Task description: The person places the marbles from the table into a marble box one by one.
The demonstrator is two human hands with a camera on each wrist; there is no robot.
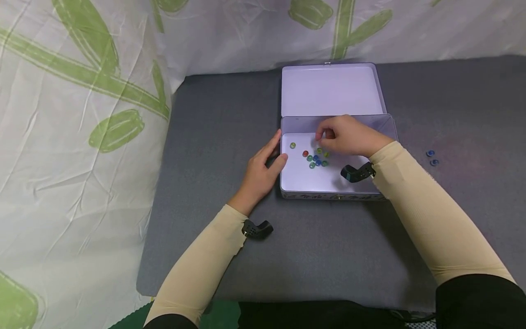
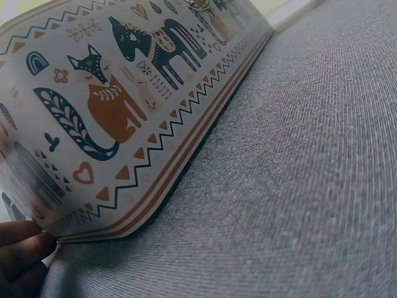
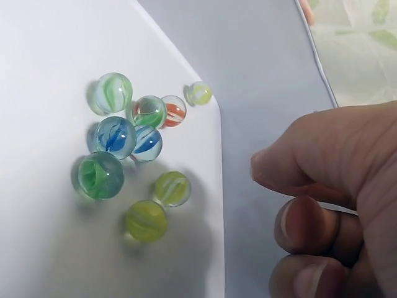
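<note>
An open tin box (image 1: 328, 185) with a white inside holds several glass marbles, among them a red one (image 1: 305, 153), a blue one (image 3: 115, 137) and a yellow one (image 3: 146, 221). My right hand (image 1: 347, 135) is over the inside of the box, behind the marbles. Its fingers are loosely bent, and nothing shows between thumb and fingertips in the right wrist view. At the box's left side rests my left hand (image 1: 260, 171), its fingers fairly straight along the wall and its thumb at the rim. In the left wrist view its fingertips (image 2: 28, 248) touch the box's corner.
The hinged lid (image 1: 330, 89) lies back behind the box. Two blue marbles (image 1: 432, 157) lie on the grey tabletop (image 1: 213, 151) to the right. A white curtain (image 1: 230, 36) with green leaf prints hangs along the table's back and left sides.
</note>
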